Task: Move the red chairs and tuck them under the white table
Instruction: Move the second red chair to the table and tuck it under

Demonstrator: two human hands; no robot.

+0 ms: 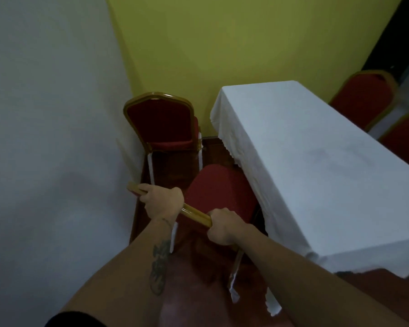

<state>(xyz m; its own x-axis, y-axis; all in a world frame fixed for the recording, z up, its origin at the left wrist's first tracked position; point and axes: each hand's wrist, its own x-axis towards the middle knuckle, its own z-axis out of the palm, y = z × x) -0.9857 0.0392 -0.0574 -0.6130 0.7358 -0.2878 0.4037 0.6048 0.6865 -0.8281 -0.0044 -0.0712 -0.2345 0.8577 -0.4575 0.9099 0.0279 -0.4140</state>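
Observation:
A red chair [220, 192] with a gold frame stands in front of me, its seat turned toward the white table [316, 161] and its far edge partly under the hanging cloth. My left hand [162, 200] and my right hand [224, 226] both grip the gold top rail of its backrest. A second red chair [163, 123] stands in the corner against the walls, facing me. Beyond the table's far side, two more red chairs show at the right: one chair back [364, 100] and another chair back [404, 138] partly cut off by the frame edge.
A white wall [52, 138] runs close on the left and a yellow wall [222, 43] closes the far end. The dark wooden floor [213, 149] forms a narrow strip between the left wall and the table.

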